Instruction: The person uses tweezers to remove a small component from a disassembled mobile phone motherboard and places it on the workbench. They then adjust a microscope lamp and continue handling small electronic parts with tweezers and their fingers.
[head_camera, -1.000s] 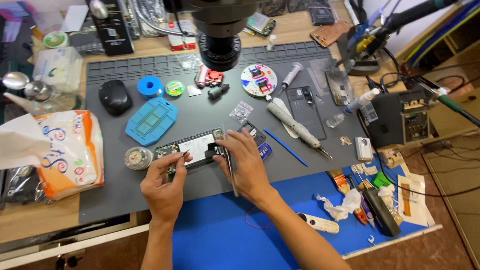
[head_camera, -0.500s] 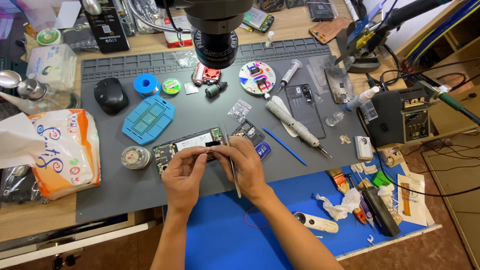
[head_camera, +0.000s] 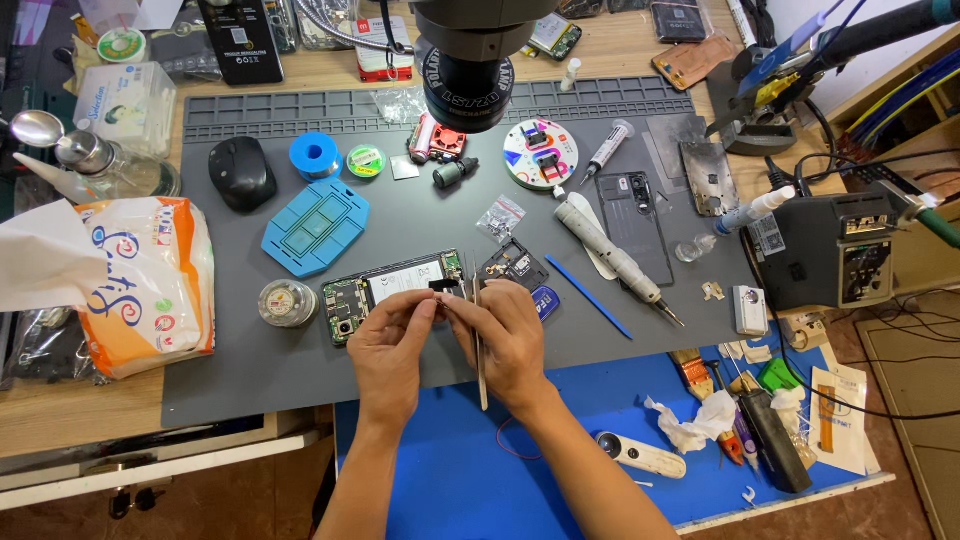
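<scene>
An opened phone (head_camera: 385, 288) with its circuit board and battery exposed lies on the grey work mat (head_camera: 300, 370). My left hand (head_camera: 390, 345) and my right hand (head_camera: 505, 340) meet just in front of it, fingertips pinched together on a small dark part (head_camera: 443, 288) near the phone's right end. Metal tweezers (head_camera: 478, 345) lie along my right hand, their handle pointing toward me. Whether the tweezer tips grip the part is hidden by my fingers.
A microscope head (head_camera: 470, 60) hangs over the mat's far side. Around it lie a blue tray (head_camera: 315, 227), black mouse (head_camera: 241, 172), electric screwdriver (head_camera: 610, 252), blue pry stick (head_camera: 588, 296), phone back cover (head_camera: 633, 215), tissue pack (head_camera: 145, 280) and a soldering station (head_camera: 830, 250).
My left hand moved right from the phone's near edge to meet my right hand. Both hands now pinch together at the phone's right end, and the view has shifted slightly.
</scene>
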